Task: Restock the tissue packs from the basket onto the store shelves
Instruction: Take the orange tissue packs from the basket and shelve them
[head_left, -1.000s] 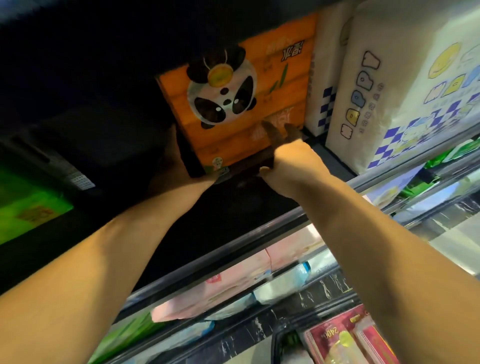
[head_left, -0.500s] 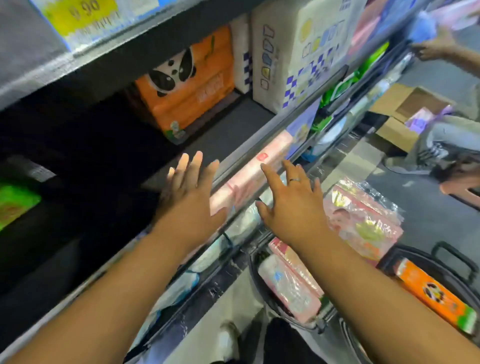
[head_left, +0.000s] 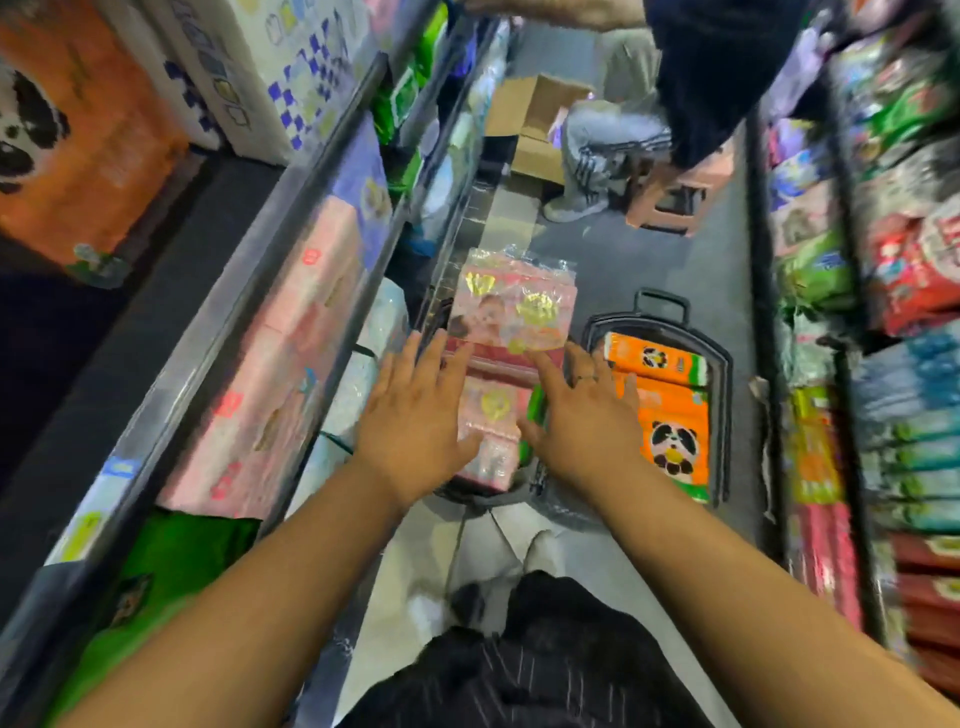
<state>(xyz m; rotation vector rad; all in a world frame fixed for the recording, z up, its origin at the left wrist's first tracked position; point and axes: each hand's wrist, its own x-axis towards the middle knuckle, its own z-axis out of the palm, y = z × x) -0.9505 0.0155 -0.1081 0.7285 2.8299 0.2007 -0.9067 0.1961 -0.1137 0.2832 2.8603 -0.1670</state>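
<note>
**A:** Head view. Where are the hands?

**B:** The left hand (head_left: 415, 426) and right hand (head_left: 582, 415) reach side by side over the basket (head_left: 483, 501) on the floor. Both are palm down with fingers straight and spread, gripping nothing.

**A:** Do they touch anything?

**B:** Their fingertips lie over the pink packs (head_left: 511, 306) piled in that basket. The blur hides whether they make contact. A ring (head_left: 585, 378) sits on the right hand.

**A:** Any other tissue packs?

**B:** Orange packs (head_left: 675, 436) printed with a panda lie in a second basket (head_left: 724, 364), just beside the first on its right. The right hand's outer fingers overlap that basket's near-left corner.

**A:** And the shelf?

**B:** The shelf (head_left: 218, 312) runs along the left. Toward its back stands a panda pack (head_left: 78, 156), also orange, with a white checkered pack (head_left: 291, 67) beside it. The level below carries pink bundles (head_left: 291, 338) and a green pack (head_left: 171, 561) near its front edge.

**A:** Anyone else?

**B:** Another person (head_left: 722, 67) is farther up the aisle, near a cardboard box (head_left: 535, 114) and a stool (head_left: 675, 192). The right shelves (head_left: 909, 270) are stacked with packs too.
</note>
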